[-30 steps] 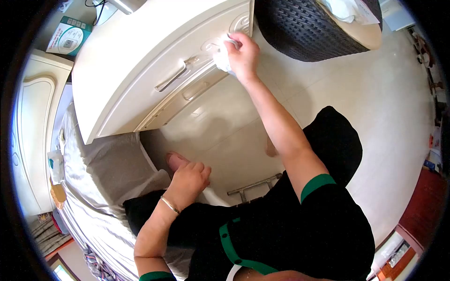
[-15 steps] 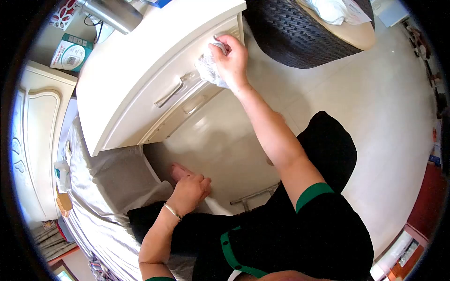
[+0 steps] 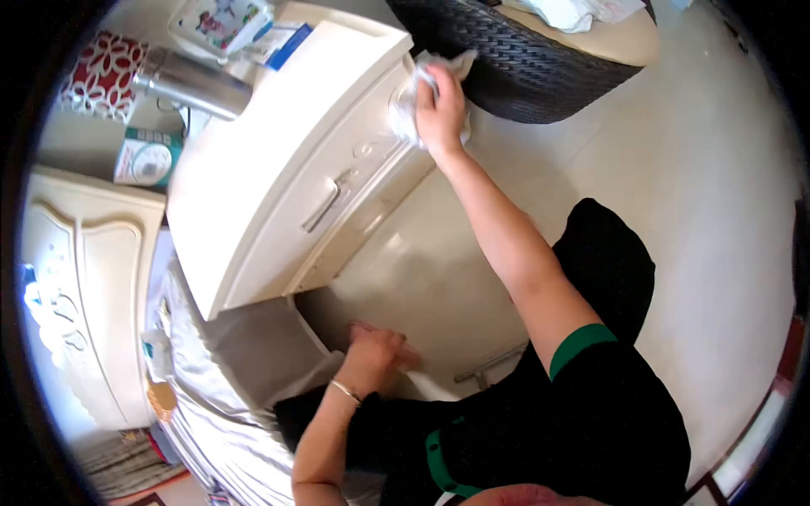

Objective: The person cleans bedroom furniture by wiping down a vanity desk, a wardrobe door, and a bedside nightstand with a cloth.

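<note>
A crumpled white cloth (image 3: 407,114) is pressed by my right hand (image 3: 442,111) against the far end of the cream drawer front (image 3: 337,169). The cloth spreads out on both sides of the fingers. A metal handle (image 3: 321,206) sits on the same drawer front, nearer to me. My left hand (image 3: 373,358), with a bracelet at its wrist, is low over my lap beside the grey bed cover; its fingers are smeared by motion and what they do cannot be made out.
On the cabinet top stand a steel flask (image 3: 192,83), a patterned tissue box (image 3: 221,24) and a blue box (image 3: 289,47). A dark woven basket seat (image 3: 540,72) adjoins the cabinet's far end. The bed (image 3: 261,346) lies at the left, a metal bar (image 3: 489,365) below.
My right hand has moved with the cloth to the drawer front's far end, and the cloth has spread. The view has shifted, showing more of the cabinet top. My left hand is now blurred.
</note>
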